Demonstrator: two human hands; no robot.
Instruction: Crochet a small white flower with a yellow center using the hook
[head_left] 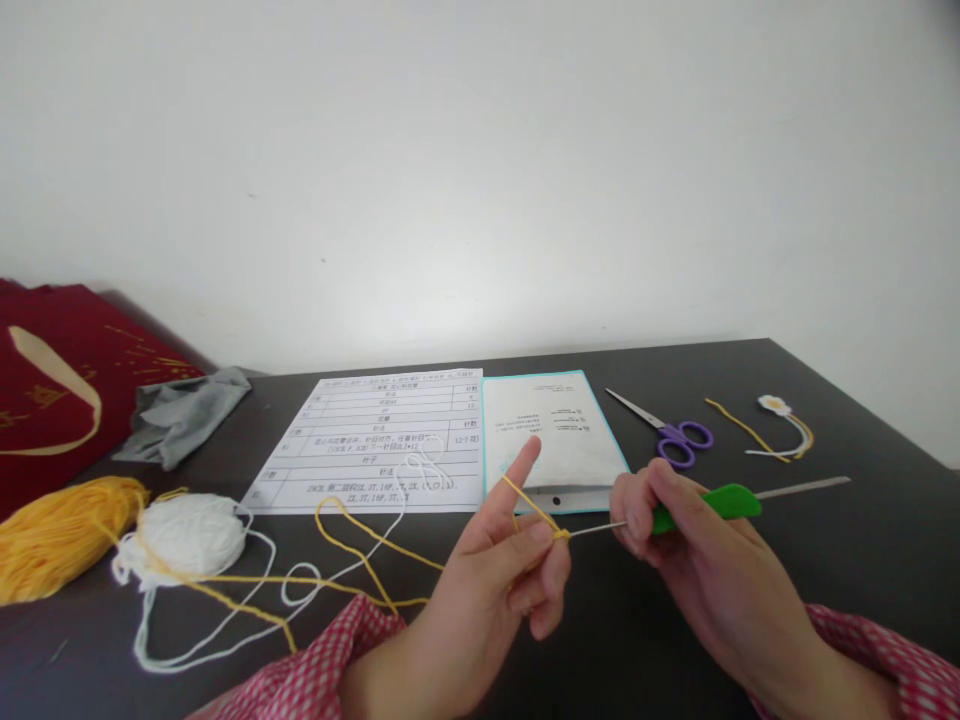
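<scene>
While the left hand (pixel 517 570) pinches yellow yarn (pixel 561 534) (index finger up, strand over it), the right hand (pixel 709 570) has its grip wrapped round the green-handled hook (pixel 731 502); its tip meets the yarn above the tabletop (pixel 600 640). Purple-handled scissors (pixel 670 434) lie beyond.

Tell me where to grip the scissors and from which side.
Probably best by the purple handle loops, coming from the near right: the scissors lie with their loops toward that side and the pointed blades aimed away, to the far left.
</scene>
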